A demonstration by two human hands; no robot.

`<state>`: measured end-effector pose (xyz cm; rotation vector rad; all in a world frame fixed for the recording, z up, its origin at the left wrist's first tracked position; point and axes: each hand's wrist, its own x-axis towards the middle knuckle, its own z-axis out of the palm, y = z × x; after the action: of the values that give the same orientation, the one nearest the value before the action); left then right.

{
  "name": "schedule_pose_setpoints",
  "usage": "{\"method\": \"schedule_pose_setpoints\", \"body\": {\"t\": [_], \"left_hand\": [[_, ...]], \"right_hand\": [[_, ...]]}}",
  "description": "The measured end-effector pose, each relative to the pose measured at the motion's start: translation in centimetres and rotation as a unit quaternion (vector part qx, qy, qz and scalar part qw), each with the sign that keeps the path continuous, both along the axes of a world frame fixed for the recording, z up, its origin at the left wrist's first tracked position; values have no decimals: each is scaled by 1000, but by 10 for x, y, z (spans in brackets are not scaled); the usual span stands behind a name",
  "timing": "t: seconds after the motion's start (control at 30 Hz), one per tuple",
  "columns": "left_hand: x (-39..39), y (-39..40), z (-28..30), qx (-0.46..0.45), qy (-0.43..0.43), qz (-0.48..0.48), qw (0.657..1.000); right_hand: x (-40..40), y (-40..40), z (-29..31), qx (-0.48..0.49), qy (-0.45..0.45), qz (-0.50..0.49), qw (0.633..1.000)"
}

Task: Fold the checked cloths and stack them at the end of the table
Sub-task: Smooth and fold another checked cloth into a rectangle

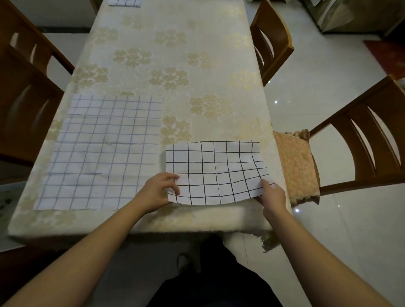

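Both hands, left (pixel 158 190) and right (pixel 272 195), pinched the half-folded cloth (pixel 214 173); larger cloth (pixel 98 153) lay unfolded left; folded stack (pixel 125 2) at table's (pixel 175 54) far end.

1. Black-checked cloth (pixel 213 173): white, folded, near desk edge, front edge lifted and bowed.
2. Blue-checked cloth (pixel 103 153): white, spread flat, creased, just left of it.
3. Folded checked cloths (pixel 125 2): far desk end, barely visible.
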<state>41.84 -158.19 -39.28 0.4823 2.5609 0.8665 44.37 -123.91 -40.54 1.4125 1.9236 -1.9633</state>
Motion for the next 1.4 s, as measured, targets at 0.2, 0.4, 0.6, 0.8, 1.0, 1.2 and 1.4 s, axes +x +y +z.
{"method": "schedule_pose_setpoints", "body": {"t": [0.2,0.4,0.6,0.8,1.0,1.2,1.4], "left_hand": [[10,-3,-21,-30,-15,-8,999],[9,-2,-24,2,-41,25,999],[-13,5,-15,32,14,125,992],[-50,25,-12,16,68,123,990],[-92,55,-13,-49,137,114,983],[-141,82,-13,-179,69,110,975],[-179,102,-11,-254,-11,62,965]], "right_hand": [[9,13,-10,86,-28,69,993],[8,22,-6,174,-23,115,978],[0,25,-7,209,8,131,969],[-29,27,-8,239,33,183,953],[-76,42,-15,292,50,293,909],[-131,44,-17,406,56,473,780],[-176,18,-14,425,70,595,678]]}}
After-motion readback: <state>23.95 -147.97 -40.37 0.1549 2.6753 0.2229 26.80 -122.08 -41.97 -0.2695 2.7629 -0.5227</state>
